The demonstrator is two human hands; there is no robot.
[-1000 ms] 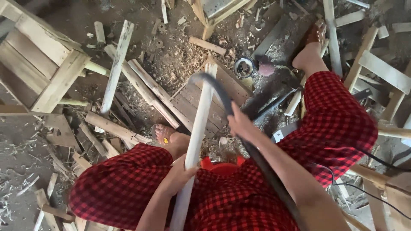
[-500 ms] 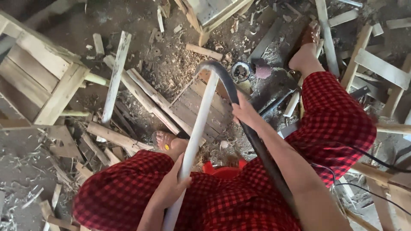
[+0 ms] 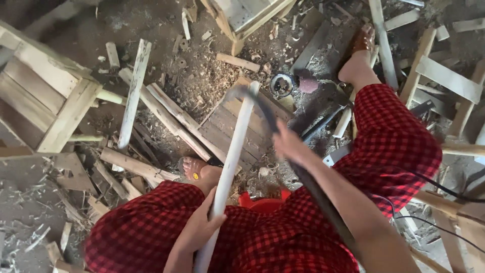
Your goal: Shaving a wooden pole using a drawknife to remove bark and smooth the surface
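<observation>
Seated person in red checked clothing works a long pale wooden pole (image 3: pixel 232 156) with a dark curved blade (image 3: pixel 283 151), both hands full.

The pole slants from the lap at the near edge up to the far middle, over a slatted wooden board (image 3: pixel 230 129) on the shaving-strewn floor. The left hand (image 3: pixel 199 227) is wrapped around the pole's near part. The right hand (image 3: pixel 288 144), blurred, grips the dark blade just right of the pole. A small round tin (image 3: pixel 282 85) sits beyond.
</observation>
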